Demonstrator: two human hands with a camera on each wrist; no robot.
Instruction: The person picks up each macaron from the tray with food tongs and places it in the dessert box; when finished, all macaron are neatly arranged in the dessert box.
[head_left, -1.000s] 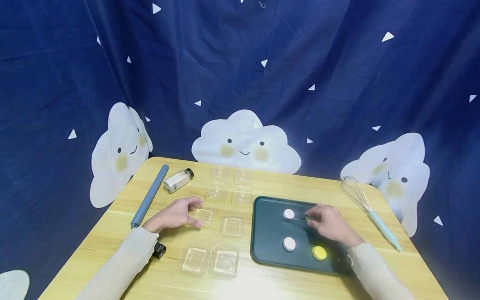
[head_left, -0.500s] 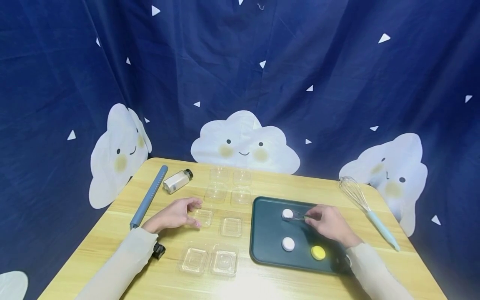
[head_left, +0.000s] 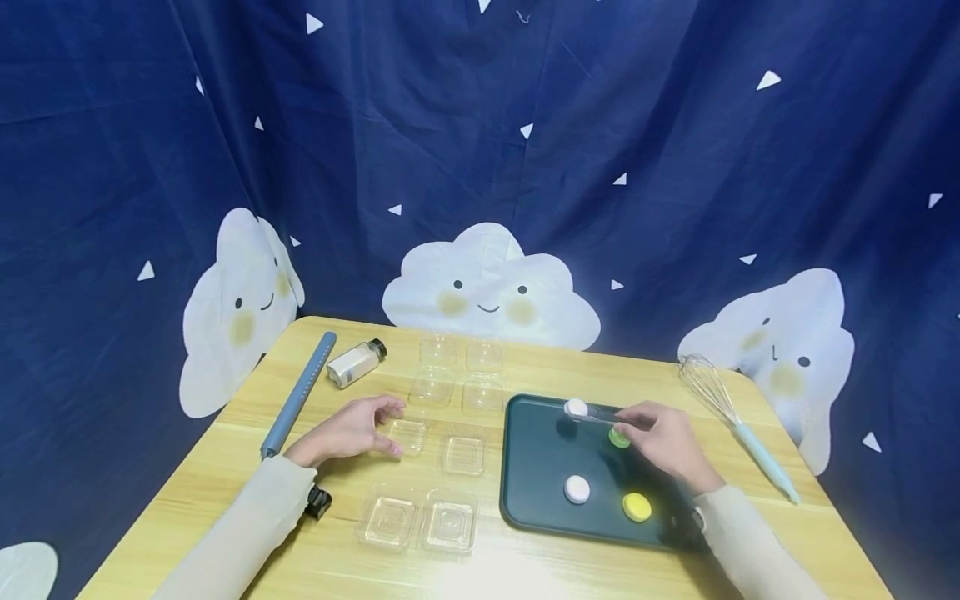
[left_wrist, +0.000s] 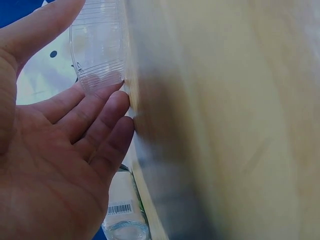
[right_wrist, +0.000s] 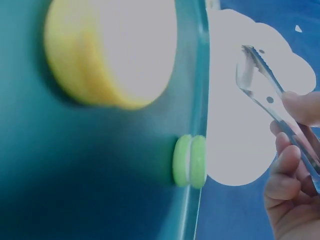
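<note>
My right hand (head_left: 663,437) grips small metal tongs (right_wrist: 272,102), thumb on one side and fingers on the other. Between the tips of the tongs is a pale pink macaron (head_left: 576,407), raised over the far part of the dark green tray (head_left: 536,450). A green macaron (right_wrist: 189,161) lies on the tray below this hand, partly hidden by it in the head view. Also on the tray are another pale macaron (head_left: 577,489) and a yellow one (head_left: 637,507). My left hand (head_left: 352,429) rests beside a clear plastic box (head_left: 409,435), its loosely extended fingers and thumb at the box's edges.
More clear plastic boxes (head_left: 450,521) stand in front of and behind the left hand's one. A blue-grey rod (head_left: 300,392) and a jar with a black lid (head_left: 356,363) lie at the left. Right of the tray is a whisk (head_left: 753,433).
The tongs have closed on the far pale macaron and raised it off the tray. The right hand rose slightly, uncovering the green macaron. My left hand stayed put.
</note>
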